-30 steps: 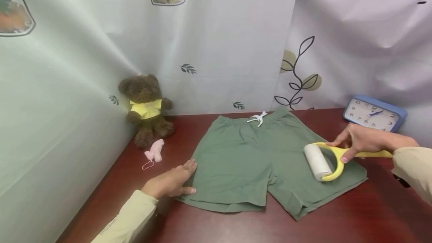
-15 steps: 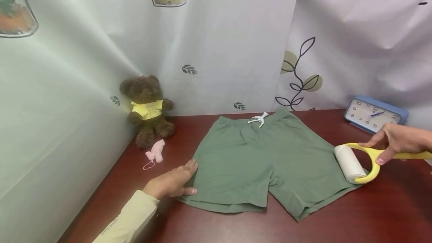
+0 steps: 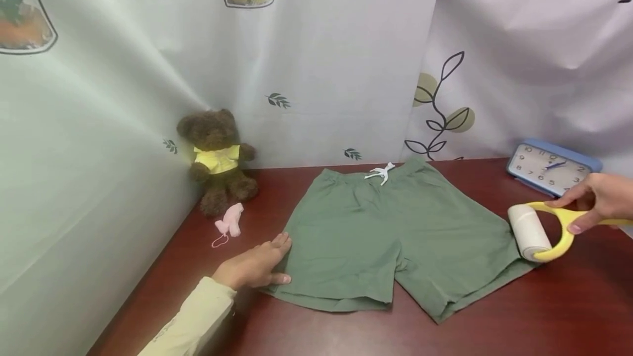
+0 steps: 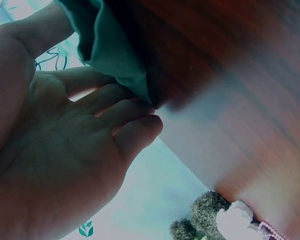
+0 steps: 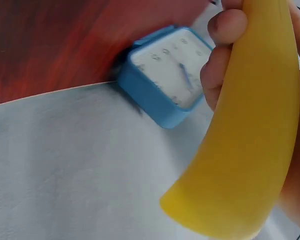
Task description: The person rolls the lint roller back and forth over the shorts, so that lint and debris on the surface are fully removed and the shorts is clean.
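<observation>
Green shorts (image 3: 346,235) with a white drawstring (image 3: 381,173) lie spread on the dark red table. My left hand (image 3: 257,265) rests with extended fingers on the left leg's outer edge; in the left wrist view its palm (image 4: 65,135) shows beside the green cloth (image 4: 115,50). With my right hand (image 3: 600,202) I grip the yellow handle of a lint roller (image 3: 530,232). Its white roll is at the right leg's outer edge; whether it touches the cloth I cannot tell. The handle (image 5: 240,130) fills much of the right wrist view, with curled fingers (image 5: 227,27) around it.
At the back left a brown teddy bear (image 3: 215,158) in a yellow shirt leans by the wall. Before it lies a small pink item with a loop (image 3: 231,220). A blue clock (image 3: 551,166) stands at the back right, close behind my right hand.
The lint roller has moved right across the right leg to its outer edge, my right hand moving along with it. My left hand has stayed in place on the shorts.
</observation>
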Demonstrator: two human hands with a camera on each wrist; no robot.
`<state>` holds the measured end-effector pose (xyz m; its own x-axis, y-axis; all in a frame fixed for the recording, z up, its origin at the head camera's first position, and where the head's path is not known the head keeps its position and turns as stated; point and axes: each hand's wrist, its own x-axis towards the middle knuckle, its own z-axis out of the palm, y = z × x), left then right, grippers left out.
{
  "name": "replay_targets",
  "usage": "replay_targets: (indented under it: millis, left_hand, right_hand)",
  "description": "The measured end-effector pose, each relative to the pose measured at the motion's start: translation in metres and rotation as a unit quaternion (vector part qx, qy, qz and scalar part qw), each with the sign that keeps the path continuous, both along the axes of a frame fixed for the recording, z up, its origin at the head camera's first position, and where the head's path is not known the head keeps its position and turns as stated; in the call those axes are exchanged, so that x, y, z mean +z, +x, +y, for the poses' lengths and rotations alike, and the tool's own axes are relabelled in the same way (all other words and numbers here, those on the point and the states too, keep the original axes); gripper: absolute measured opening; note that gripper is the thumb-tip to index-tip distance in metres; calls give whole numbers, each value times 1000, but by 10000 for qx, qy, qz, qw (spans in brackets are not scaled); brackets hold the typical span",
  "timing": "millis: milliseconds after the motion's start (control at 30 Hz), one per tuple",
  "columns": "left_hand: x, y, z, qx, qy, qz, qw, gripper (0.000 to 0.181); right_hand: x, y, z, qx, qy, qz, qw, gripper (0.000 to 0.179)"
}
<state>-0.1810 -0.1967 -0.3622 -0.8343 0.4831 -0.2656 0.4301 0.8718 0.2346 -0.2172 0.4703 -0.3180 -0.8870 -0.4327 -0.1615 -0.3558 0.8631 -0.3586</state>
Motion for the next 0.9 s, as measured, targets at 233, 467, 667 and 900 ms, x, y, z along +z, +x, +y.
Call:
replay_targets:
  millis: [233, 467, 667, 900]
  left_hand:
    - [2, -4, 3, 11, 40, -7, 10000, 85]
    - [-4, -3, -3, -20, 74, 10, 10000, 83]
    - [-4, -1, -2, -22, 123, -27, 9999, 83]
    - [-2, 0, -2, -36, 119, 17, 9999, 82]
  right_hand:
    - [24, 10, -43, -1205, 816, 1393, 9795, 65]
    - [25, 10, -143, -496, -856, 1983, 9751, 53]
    - [-2, 4, -238, 526, -1275, 1449, 9798, 57]
    - [-18, 9, -325, 1215, -1730, 815, 9740, 57]
